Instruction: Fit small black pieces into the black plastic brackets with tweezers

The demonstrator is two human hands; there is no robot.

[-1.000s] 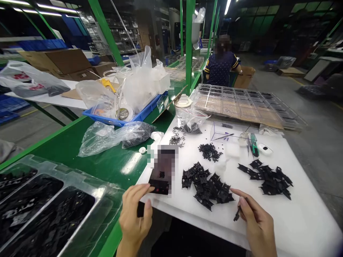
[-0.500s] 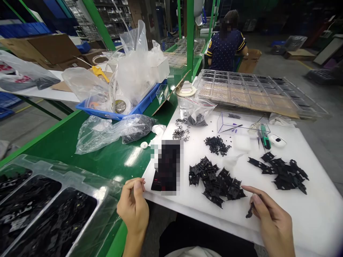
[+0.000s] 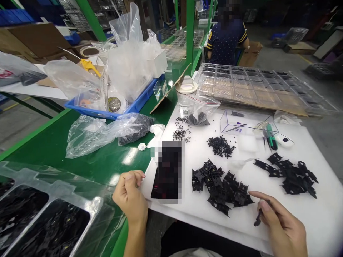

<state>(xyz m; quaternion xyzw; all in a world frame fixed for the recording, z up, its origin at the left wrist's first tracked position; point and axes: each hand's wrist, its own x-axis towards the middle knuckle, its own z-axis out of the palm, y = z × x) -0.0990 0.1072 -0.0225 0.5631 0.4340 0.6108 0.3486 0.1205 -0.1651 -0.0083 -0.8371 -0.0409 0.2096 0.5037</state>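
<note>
My right hand (image 3: pixel 281 221) pinches a small black plastic part (image 3: pixel 258 217) between thumb and fingers, its index finger stretched toward the nearer pile. That pile of flat black plastic parts (image 3: pixel 219 185) lies on the white board just left of the fingertips. A second pile of similar black parts (image 3: pixel 292 175) sits farther right. Over the board's left edge, my left hand (image 3: pixel 131 191) is loosely closed with the thumb against the curled fingers, and nothing shows in it. Beside it lies a dark phone-like slab (image 3: pixel 166 175), partly blurred out.
Small black pellets (image 3: pixel 221 146), thin black clips (image 3: pixel 181 134) and a zip bag (image 3: pixel 199 116) lie farther back. A clear box (image 3: pixel 233 125), a green-handled cutter (image 3: pixel 271 137) and divided trays (image 3: pixel 241 85) stand behind. Left are a blue bin (image 3: pixel 136 105) and a bagged tray (image 3: pixel 53 194). A co-worker (image 3: pixel 227 39) sits beyond.
The view has shifted slightly, so the board's things appear farther right and the left tray farther left. My right hand still holds the black part; my left hand stays curled.
</note>
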